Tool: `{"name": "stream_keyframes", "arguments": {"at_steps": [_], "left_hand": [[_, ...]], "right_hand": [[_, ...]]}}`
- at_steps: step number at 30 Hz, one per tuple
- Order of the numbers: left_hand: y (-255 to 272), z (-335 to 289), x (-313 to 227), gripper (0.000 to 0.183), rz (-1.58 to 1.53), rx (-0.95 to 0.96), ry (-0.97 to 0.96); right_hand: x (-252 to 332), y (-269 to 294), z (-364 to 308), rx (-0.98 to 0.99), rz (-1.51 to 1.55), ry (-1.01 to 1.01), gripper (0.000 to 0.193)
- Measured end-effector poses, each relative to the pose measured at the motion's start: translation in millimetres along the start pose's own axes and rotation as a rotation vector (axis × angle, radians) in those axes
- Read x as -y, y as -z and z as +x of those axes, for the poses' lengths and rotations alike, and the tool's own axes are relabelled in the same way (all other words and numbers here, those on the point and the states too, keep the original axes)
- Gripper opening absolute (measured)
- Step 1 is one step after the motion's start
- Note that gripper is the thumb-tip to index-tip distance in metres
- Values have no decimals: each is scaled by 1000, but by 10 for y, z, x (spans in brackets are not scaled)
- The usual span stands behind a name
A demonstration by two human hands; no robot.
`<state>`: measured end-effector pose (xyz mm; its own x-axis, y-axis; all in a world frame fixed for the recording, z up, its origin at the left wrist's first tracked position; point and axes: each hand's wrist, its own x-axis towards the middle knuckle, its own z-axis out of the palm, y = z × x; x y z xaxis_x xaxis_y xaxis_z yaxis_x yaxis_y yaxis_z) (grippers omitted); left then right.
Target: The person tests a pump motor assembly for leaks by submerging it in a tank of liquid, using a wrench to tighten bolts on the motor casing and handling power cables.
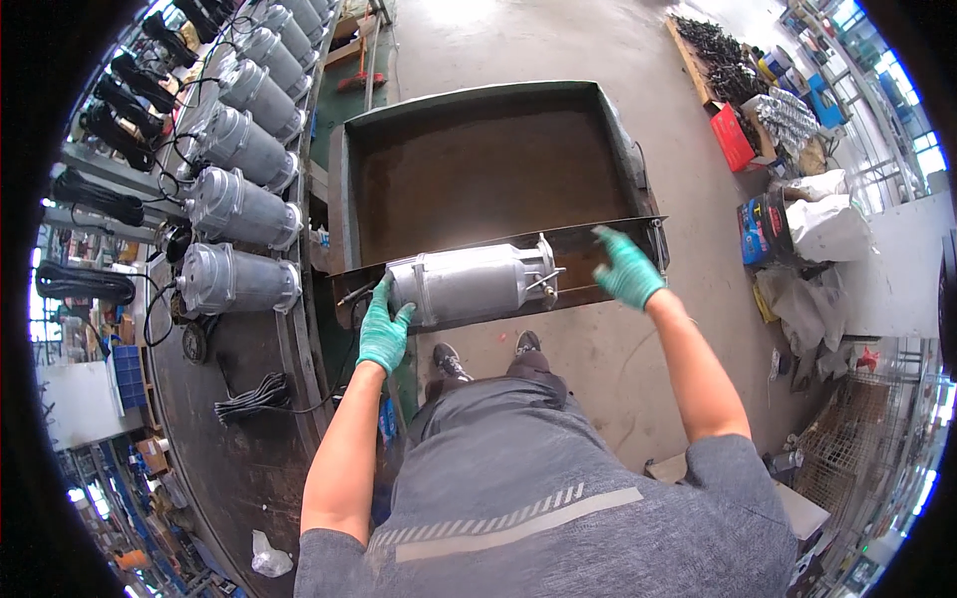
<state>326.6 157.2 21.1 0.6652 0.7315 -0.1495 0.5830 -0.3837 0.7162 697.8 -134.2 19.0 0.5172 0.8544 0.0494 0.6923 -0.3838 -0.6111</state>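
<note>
A silver cylindrical motor (469, 284) lies on its side on a narrow dark ledge (588, 297) along the near edge of a large metal tank. My left hand (383, 329), in a green glove, grips its left end, with the thumb on the near side and the fingers along the end. A black cable runs from that end toward the bench at left. The motor's right end shows a flange with rods. My right hand (628, 269), also green-gloved, hovers right of that flange, apart from it, with its fingers spread and holding nothing.
The rectangular tank (478, 164), brown inside, stands ahead. On the left bench (239, 468), several similar motors (244, 214) stand in a row beside coiled black cables (95, 284); another cable coil (254, 397) lies nearer. Boxes and sacks (827, 229) stand at right.
</note>
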Motion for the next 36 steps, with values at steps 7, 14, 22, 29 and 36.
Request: {"name": "stream_keyframes", "arguments": {"at_steps": [7, 14, 22, 29, 36], "left_hand": [[22, 82, -6, 67, -178, 22, 27], [34, 290, 20, 68, -252, 10, 141], [229, 281, 47, 77, -160, 235, 219], [260, 155, 450, 44, -184, -94, 266], [677, 407, 1313, 40, 186, -96, 347]], "right_hand": [[740, -1001, -154, 39, 216, -344, 32], [1129, -769, 154, -38, 41, -418, 50], [881, -942, 306, 63, 22, -462, 53], [849, -1039, 245, -55, 78, -439, 53], [662, -1147, 217, -136, 185, -381, 54]]}}
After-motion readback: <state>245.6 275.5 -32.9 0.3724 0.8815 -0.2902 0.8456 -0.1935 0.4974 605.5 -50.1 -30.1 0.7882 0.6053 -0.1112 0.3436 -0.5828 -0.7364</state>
